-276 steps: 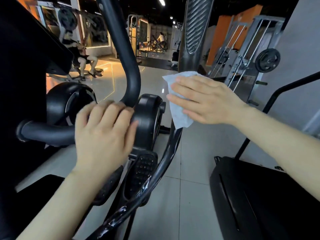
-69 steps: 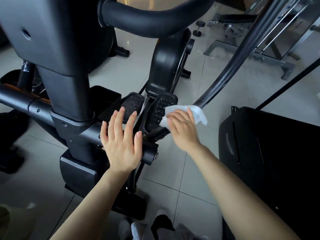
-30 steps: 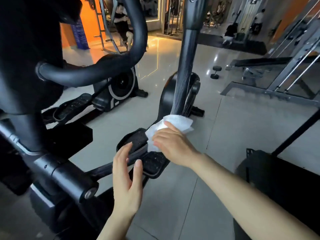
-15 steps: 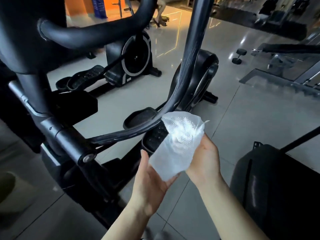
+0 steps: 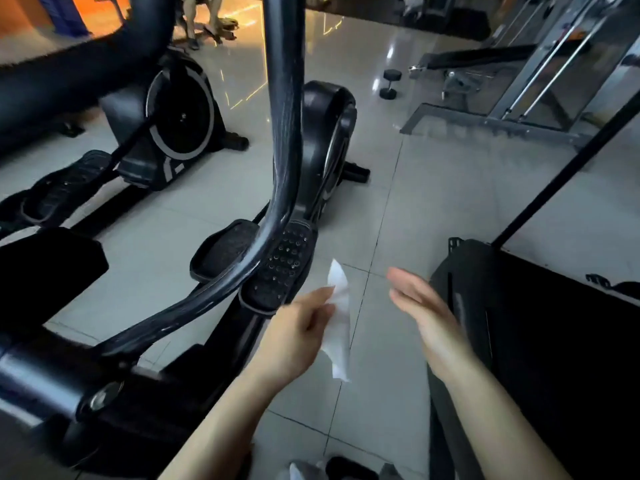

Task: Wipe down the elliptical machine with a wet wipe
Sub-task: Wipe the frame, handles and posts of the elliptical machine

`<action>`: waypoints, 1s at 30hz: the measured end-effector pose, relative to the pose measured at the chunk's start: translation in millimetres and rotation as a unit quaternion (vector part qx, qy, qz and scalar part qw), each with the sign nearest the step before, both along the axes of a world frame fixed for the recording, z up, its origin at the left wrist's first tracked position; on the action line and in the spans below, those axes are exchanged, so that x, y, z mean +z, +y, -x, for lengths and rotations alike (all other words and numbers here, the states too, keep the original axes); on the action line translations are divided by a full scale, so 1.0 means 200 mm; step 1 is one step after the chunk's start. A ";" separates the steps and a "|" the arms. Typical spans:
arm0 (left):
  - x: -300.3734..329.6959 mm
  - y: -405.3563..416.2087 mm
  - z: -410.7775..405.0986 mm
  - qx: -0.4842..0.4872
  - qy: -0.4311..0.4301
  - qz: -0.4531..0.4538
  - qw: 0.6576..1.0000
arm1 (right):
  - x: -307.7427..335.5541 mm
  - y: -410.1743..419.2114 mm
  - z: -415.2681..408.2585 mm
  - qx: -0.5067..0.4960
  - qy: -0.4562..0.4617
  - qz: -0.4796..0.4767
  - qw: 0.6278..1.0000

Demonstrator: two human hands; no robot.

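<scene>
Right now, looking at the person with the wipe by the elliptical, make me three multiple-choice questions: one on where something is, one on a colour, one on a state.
1. Which of the hands has the wet wipe?
A. The left
B. The right
C. Both

2. What colour is the wet wipe?
A. Blue
B. White
C. Yellow

3. How is the right hand?
A. Gripping the swing arm
B. Pressed flat on a pedal
C. Open in the air, holding nothing

Answers:
1. A: the left hand pinches the wipe at its fingertips, beside the studded pedal.
2. B: the wipe shows white against the grey floor tiles.
3. C: its fingers are straight and apart from the wipe and the elliptical's swing arm.
</scene>
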State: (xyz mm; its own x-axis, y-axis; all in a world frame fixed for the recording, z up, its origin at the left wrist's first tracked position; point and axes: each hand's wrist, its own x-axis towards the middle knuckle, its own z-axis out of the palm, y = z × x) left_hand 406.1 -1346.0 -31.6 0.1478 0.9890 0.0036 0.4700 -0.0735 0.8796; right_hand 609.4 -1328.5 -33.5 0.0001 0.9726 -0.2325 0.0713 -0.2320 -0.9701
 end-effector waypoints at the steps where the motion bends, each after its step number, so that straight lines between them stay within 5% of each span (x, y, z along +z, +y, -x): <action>1: 0.00 0.03 -0.01 -0.034 0.055 -0.018 0.998 | 0.01 0.03 0.01 0.053 0.010 0.007 0.999; 7: 0.07 0.10 -0.08 -0.025 0.081 -0.064 0.994 | 0.01 0.35 0.03 0.258 0.158 0.026 0.953; 17: -0.04 0.46 -0.29 0.229 0.034 -0.006 0.973 | -0.11 1.05 0.03 0.445 0.083 0.146 0.880; 22: -0.01 0.70 -0.50 0.317 -0.053 0.021 0.947 | -0.08 1.41 -0.05 0.466 0.115 0.127 0.868; 25: -0.01 0.82 -0.56 0.406 -0.109 0.019 0.907 | -0.06 1.59 -0.06 0.497 0.128 0.162 0.843; 30: 0.02 0.96 -0.55 0.560 -0.280 0.001 0.779 | -0.08 1.76 0.07 0.533 0.167 0.252 0.791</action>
